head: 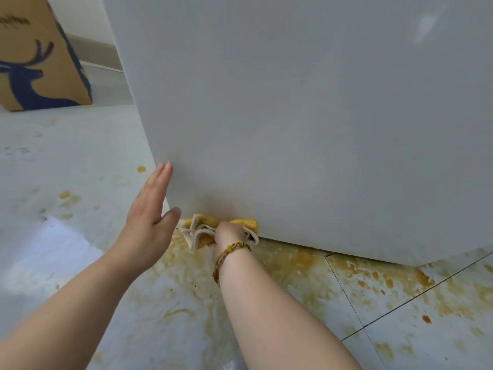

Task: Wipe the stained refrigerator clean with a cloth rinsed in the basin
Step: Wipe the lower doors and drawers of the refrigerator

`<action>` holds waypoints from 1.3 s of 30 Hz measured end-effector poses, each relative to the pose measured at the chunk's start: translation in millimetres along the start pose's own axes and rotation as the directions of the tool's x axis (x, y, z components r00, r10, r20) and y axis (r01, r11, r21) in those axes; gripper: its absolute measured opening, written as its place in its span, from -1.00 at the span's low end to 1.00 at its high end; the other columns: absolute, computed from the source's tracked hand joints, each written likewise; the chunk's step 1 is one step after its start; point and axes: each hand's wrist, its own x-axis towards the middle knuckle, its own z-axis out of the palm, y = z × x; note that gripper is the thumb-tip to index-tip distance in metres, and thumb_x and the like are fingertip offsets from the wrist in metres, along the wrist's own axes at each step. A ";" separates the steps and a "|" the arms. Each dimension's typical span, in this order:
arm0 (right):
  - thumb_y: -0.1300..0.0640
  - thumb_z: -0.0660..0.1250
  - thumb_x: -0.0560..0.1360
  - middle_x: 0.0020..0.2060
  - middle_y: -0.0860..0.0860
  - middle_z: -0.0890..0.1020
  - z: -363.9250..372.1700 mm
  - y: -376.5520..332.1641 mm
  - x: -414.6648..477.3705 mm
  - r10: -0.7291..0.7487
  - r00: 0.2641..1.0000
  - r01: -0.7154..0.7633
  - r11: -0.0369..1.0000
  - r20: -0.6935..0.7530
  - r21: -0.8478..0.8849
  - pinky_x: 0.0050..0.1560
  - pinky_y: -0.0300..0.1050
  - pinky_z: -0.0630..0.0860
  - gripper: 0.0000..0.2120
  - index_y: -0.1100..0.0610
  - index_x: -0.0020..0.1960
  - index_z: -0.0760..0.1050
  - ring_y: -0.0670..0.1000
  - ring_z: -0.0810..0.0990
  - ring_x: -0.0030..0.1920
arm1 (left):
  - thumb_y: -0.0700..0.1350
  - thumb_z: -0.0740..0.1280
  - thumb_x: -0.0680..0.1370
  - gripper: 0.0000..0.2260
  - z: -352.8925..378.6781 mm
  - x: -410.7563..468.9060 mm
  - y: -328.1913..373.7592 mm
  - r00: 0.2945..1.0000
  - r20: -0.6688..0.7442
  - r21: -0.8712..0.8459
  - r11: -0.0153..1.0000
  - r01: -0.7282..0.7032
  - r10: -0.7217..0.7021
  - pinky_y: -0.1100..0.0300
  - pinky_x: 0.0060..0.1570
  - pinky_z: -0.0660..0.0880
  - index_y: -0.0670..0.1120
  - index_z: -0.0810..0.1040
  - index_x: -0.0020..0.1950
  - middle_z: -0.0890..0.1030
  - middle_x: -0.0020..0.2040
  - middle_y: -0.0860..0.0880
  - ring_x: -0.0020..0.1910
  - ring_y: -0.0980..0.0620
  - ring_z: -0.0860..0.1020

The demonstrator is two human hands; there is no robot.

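Note:
The white refrigerator [306, 116] fills most of the view, its bottom edge just above the floor. A faint brownish smear shows on its lower left part. My right hand [228, 235] grips a crumpled cloth [198, 231], beige and stained yellow, pressed against the refrigerator's bottom edge. A braided bracelet circles that wrist. My left hand [152, 206] is flat with fingers straight, at the refrigerator's lower left corner, holding nothing. The basin is out of view.
The light tiled floor [66, 169] is wet and covered with yellow-orange splashes [373, 281] under and in front of the refrigerator. A brown cardboard box [40, 57] with a dark blue deer print stands at the back left by the wall.

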 end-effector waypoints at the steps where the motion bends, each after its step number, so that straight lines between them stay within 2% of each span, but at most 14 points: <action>1: 0.27 0.11 0.57 0.15 0.16 0.48 -2.5 7.1 -6.0 -0.040 0.998 0.046 0.991 -0.051 0.127 -0.08 -0.16 0.44 -0.87 0.22 0.08 0.39 0.05 0.46 0.01 | -0.35 0.12 0.56 -0.42 -3.1 1.2 0.5 1.000 -0.005 -0.023 1.000 0.016 -0.016 0.41 0.30 -0.08 0.06 0.00 0.47 0.00 0.35 0.28 0.34 0.37 -0.04; 3: 0.31 0.14 0.55 0.14 0.16 0.45 -10.6 16.1 -20.1 -0.257 0.932 0.307 0.935 -0.257 0.180 -0.07 -0.23 0.38 -0.75 0.24 0.23 0.29 0.13 0.50 0.08 | -0.32 0.10 0.57 -0.42 -9.0 0.9 1.1 0.998 -0.007 -0.070 0.996 0.059 -0.060 0.40 0.30 -0.08 0.09 -0.03 0.48 -0.01 0.35 0.31 0.38 0.38 -0.06; 4: 0.34 0.14 0.54 0.15 0.15 0.42 -17.9 19.1 -27.9 -0.469 0.818 0.523 0.848 -0.333 0.091 0.01 -0.29 0.35 -0.65 0.27 0.32 0.22 0.15 0.47 0.15 | -0.31 0.10 0.58 -0.42 -11.7 0.1 0.2 0.997 0.000 -0.089 0.993 0.080 -0.080 0.38 0.31 -0.07 0.12 -0.04 0.48 0.00 0.37 0.32 0.41 0.35 -0.06; 6: 0.38 0.09 0.48 0.16 0.09 0.35 -39.9 12.8 -33.7 -0.890 0.303 0.877 0.400 -0.340 -0.267 0.25 -0.26 0.28 -0.56 0.25 0.35 0.21 0.14 0.39 0.20 | -0.29 0.10 0.58 -0.41 -16.6 -2.2 -0.1 0.994 0.020 -0.124 0.986 0.109 -0.107 0.30 0.38 -0.06 0.15 -0.04 0.47 0.00 0.44 0.28 0.45 0.29 -0.06; 8: 0.32 0.09 0.43 0.17 0.12 0.31 -60.9 -8.8 -30.7 -0.970 -0.191 0.843 -0.085 -0.147 -0.530 0.34 -0.27 0.15 -0.58 0.23 0.29 0.26 0.04 0.30 0.22 | -0.28 0.10 0.58 -0.42 -20.8 -2.4 1.9 0.994 0.018 -0.140 0.984 0.108 -0.107 0.23 0.43 -0.05 0.16 -0.04 0.46 -0.01 0.48 0.23 0.46 0.26 -0.06; 9: 0.29 0.12 0.45 0.17 0.13 0.29 -67.1 -23.8 -32.1 -0.940 -0.323 0.795 -0.204 -0.113 -0.572 0.33 -0.27 0.14 -0.61 0.22 0.27 0.26 -0.03 0.28 0.24 | -0.27 0.10 0.58 -0.42 -23.1 -1.9 2.3 0.993 0.011 -0.154 0.981 0.117 -0.116 0.20 0.44 -0.04 0.16 -0.05 0.47 -0.01 0.49 0.21 0.47 0.24 -0.05; 12: 0.18 0.09 0.58 0.12 0.12 0.36 -71.0 -68.7 -60.8 -0.792 -0.578 0.705 -0.365 -0.194 -0.608 0.28 -0.21 0.22 -0.75 0.20 0.23 0.33 -0.13 0.28 0.20 | -0.25 0.10 0.59 -0.43 -26.4 -1.7 7.3 0.986 0.023 -0.223 0.961 0.164 -0.163 0.17 0.43 -0.01 0.20 -0.04 0.46 0.02 0.49 0.20 0.47 0.19 -0.02; 15: 0.13 0.07 0.58 0.14 0.03 0.40 -56.5 -96.8 -74.2 -0.668 -0.720 0.575 -0.422 -0.188 -0.701 0.21 -0.17 0.25 -0.76 0.10 0.19 0.40 -0.02 0.33 0.12 | -0.24 0.08 0.59 -0.45 -31.3 5.4 14.8 0.986 0.040 -0.323 0.932 0.164 -0.159 0.23 0.36 0.06 0.23 -0.01 0.45 0.07 0.47 0.23 0.42 0.27 0.04; 22: 0.13 0.14 0.57 0.09 -0.07 0.40 -36.4 -55.8 -15.4 -0.567 -0.730 0.132 -0.666 0.382 -0.734 0.18 -0.12 0.15 -0.78 -0.11 0.14 0.43 0.00 0.35 0.02 | -0.12 0.04 0.61 -0.59 -40.5 18.9 10.3 0.985 0.072 -0.473 0.864 0.170 -0.154 0.32 0.24 0.11 0.22 0.16 0.41 0.23 0.42 0.22 0.36 0.30 0.18; 29: 0.07 0.18 0.21 0.06 -0.01 0.31 -34.4 2.8 47.6 -0.297 -0.289 -0.130 -0.930 0.910 -0.345 0.19 -0.14 0.17 -0.60 0.05 0.04 0.47 -0.01 0.32 0.06 | -0.05 -0.02 0.62 -0.62 -36.4 15.1 11.0 0.985 0.028 -0.508 0.846 0.161 -0.170 0.25 0.38 0.09 0.15 0.13 0.45 0.20 0.45 0.19 0.40 0.27 0.16; 32: 0.07 0.16 0.21 0.01 0.01 0.37 -43.6 2.7 56.4 -0.206 -0.094 -0.169 -0.961 0.974 -0.219 0.13 -0.18 0.23 -0.67 0.05 -0.20 0.66 0.00 0.32 0.04 | -0.03 -0.02 0.62 -0.62 -36.7 16.2 10.1 0.984 0.068 -0.501 0.847 0.176 -0.164 0.23 0.41 0.09 0.17 0.11 0.45 0.19 0.45 0.23 0.40 0.29 0.15; 35: 0.03 0.25 0.19 -0.19 -0.06 0.61 -46.4 0.0 48.4 -0.176 0.023 -0.175 -0.970 0.984 -0.169 0.10 -0.14 0.25 -0.80 0.04 -0.42 0.64 0.03 0.40 -0.04 | -0.03 -0.01 0.62 -0.60 -37.2 8.5 11.7 0.975 0.138 -0.457 0.863 0.216 -0.171 0.51 0.19 0.19 0.19 0.08 0.45 0.17 0.43 0.26 0.32 0.36 0.16; 37: 0.02 0.40 0.10 -0.32 -0.03 0.60 -32.8 1.8 29.6 -0.240 0.016 -0.058 -0.969 0.971 -0.238 0.03 -0.10 0.25 -0.89 0.05 -0.52 0.57 0.07 0.33 -0.13 | -0.04 0.00 0.61 -0.58 -40.3 0.2 9.6 0.971 0.121 -0.464 0.853 0.238 -0.205 0.52 0.05 0.18 0.20 0.04 0.45 0.15 0.44 0.25 0.29 0.37 0.14; 39: 0.03 0.27 0.26 -0.27 0.00 0.58 -8.9 4.4 12.7 -0.344 -0.066 0.054 -0.939 0.937 -0.340 -0.03 -0.09 0.25 -0.81 0.05 -0.46 0.58 0.06 0.29 -0.15 | -0.05 0.01 0.61 -0.59 -45.6 -5.8 6.3 0.966 0.084 -0.485 0.837 0.254 -0.245 0.39 0.16 0.11 0.21 0.05 0.44 0.14 0.46 0.21 0.32 0.34 0.14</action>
